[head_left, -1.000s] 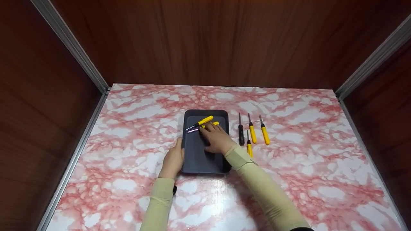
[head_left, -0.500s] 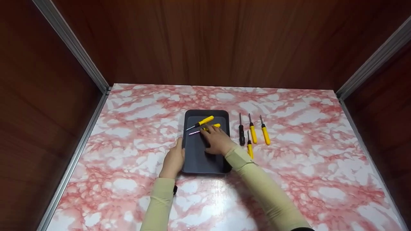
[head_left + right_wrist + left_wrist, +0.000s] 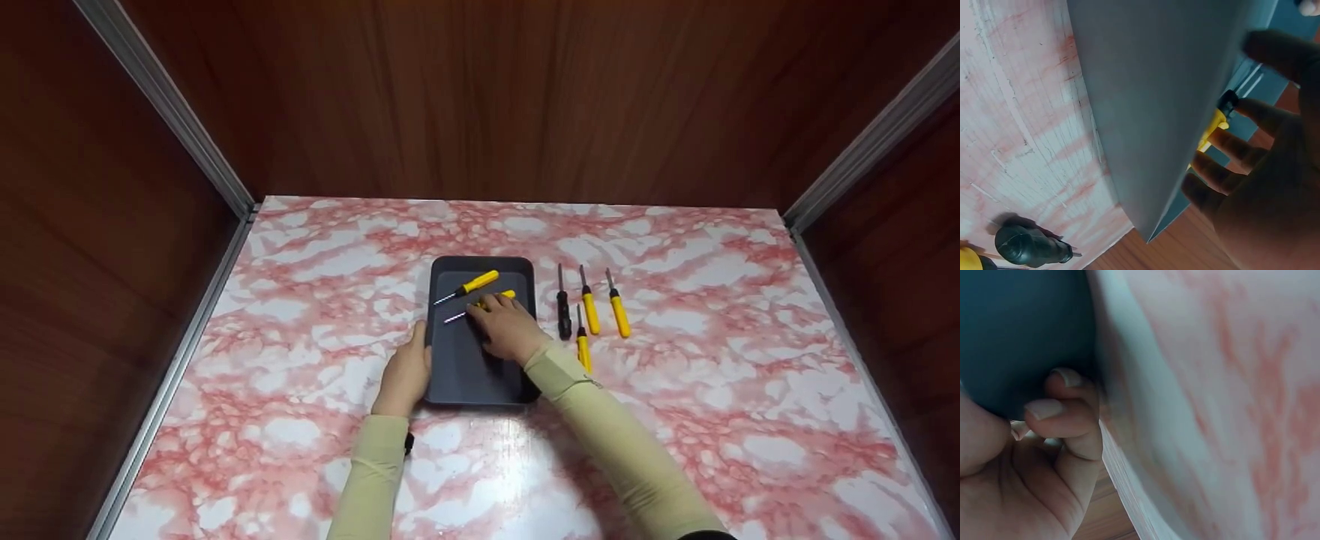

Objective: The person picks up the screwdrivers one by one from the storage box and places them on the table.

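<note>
A dark grey rectangular tray (image 3: 457,375) stands on the table, its left wall held by my left hand (image 3: 403,375). Curled fingers press the tray's side (image 3: 1022,332) in the left wrist view. My right hand (image 3: 512,330) reaches into the tray, fingertips resting on a yellow-handled screwdriver (image 3: 508,294) whose shaft points left. In the right wrist view these fingers are spread and only loosely bent on the yellow handle (image 3: 1216,125), thumb apart from it. The hand hides part of that handle. Another yellow-handled screwdriver (image 3: 478,282) lies farther up in the tray, slanted alike.
Right of the tray lie a black screwdriver (image 3: 564,313) and yellow-handled ones: a small screwdriver (image 3: 583,351) nearest, a middle screwdriver (image 3: 590,311) and an outer screwdriver (image 3: 619,315). The marbled red-and-white table (image 3: 712,420) has brown panels (image 3: 480,97) around it.
Under my right fingertips the lower screwdriver has slid toward me in the tray, away from the upper one. My left hand and the tray stay put.
</note>
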A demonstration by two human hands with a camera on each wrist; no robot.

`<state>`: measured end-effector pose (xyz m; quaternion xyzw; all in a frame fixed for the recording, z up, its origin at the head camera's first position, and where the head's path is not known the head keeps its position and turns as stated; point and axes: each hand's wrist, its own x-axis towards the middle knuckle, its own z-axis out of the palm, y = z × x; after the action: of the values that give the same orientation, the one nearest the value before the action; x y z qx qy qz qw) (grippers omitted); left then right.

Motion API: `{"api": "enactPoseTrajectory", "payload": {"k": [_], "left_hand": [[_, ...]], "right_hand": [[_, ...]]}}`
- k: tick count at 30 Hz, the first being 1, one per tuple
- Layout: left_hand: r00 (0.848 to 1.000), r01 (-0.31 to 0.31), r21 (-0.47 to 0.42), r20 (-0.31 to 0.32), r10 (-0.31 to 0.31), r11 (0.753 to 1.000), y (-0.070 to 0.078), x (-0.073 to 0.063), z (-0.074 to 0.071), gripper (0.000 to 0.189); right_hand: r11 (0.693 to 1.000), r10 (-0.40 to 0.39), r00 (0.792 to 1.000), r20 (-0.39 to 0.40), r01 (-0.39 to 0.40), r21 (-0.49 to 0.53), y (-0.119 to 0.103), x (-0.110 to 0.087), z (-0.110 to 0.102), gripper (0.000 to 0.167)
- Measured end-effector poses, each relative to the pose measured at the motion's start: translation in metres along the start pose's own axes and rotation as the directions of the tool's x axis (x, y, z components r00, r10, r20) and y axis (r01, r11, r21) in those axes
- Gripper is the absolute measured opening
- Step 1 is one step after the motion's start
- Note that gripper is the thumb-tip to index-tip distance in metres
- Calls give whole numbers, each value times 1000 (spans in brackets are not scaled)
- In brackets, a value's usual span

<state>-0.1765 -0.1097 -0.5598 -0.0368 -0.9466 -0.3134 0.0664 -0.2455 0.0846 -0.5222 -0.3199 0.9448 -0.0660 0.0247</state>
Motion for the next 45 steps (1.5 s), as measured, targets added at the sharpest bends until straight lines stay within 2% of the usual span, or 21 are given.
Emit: {"api": "enactPoseTrajectory", "payload": {"k": [6, 10, 14, 31, 45], "left_hand": [[1000, -16, 1, -7, 16, 1000, 1, -1, -1, 42], [1000, -20, 2, -18, 20, 1000, 1, -1, -1, 40], [999, -20, 0, -24, 20, 1000, 1, -1, -1, 39], [1000, -3, -1, -15, 3, 1000, 1, 0, -1, 41], [999, 30, 8, 21, -30, 1000, 0, 1, -1, 41]], "right_hand": [[996, 5, 999, -36, -8, -88, -2, 3, -1, 41], [995, -10, 994, -106, -1, -104, -3, 4, -1, 25], [992, -20, 989, -147, 2, -123, -3, 5, 0, 19], [982, -67, 982, -177, 34, -186, -1, 11, 3, 15], [974, -65, 989, -135, 33, -224, 1, 14, 5, 12]]}}
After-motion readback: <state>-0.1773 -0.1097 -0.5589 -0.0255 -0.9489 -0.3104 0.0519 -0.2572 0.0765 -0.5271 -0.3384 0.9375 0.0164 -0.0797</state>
